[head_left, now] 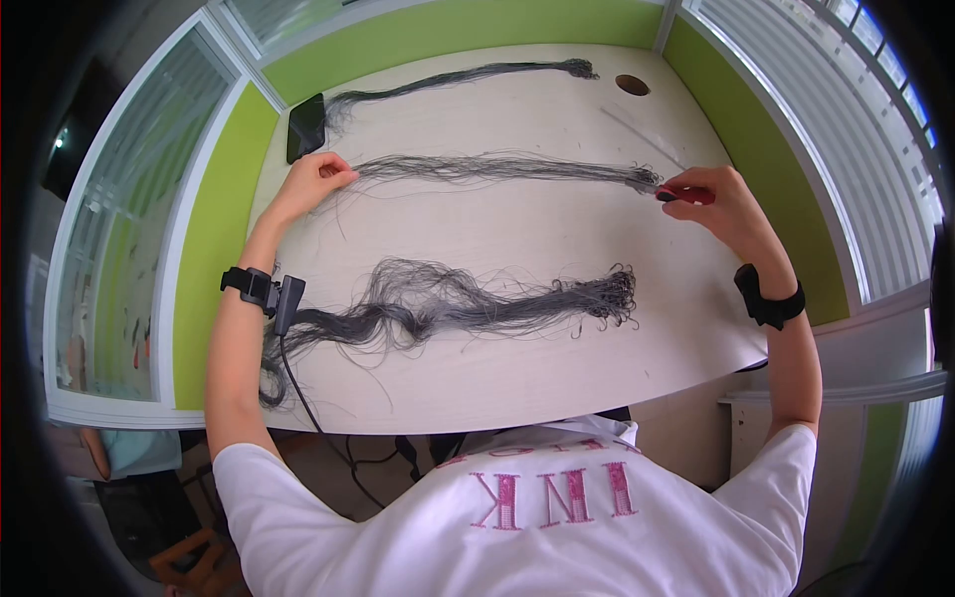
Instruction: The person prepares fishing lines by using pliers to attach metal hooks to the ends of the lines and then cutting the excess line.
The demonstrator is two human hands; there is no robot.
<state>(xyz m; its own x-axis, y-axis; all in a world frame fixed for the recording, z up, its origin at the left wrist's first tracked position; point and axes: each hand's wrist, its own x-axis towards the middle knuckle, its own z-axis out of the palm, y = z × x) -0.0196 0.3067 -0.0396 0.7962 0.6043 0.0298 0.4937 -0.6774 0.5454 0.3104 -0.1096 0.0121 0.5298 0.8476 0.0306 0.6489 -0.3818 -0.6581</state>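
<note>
A long bundle of thin dark strands [497,167] stretches across the table between my hands, its right end curled into small hook-like tips. At the bundle's left end, my left hand [316,184] is closed in a pinch on the strands. My right hand [718,199] is closed around a small tool with a red-and-black handle [686,195], beside the curled tips; its working end is too small to make out. Nearer to me lies a thicker, looser bundle of dark strands [497,310] with hook-shaped ends on the right.
Another thin strand bundle [448,78] lies at the back, beside a black phone-like slab [305,129]. A clear thin strip [642,134] and a round hole [632,86] are at the back right. Green partitions [468,50] enclose the table. A cable [298,388] hangs from my left wrist device.
</note>
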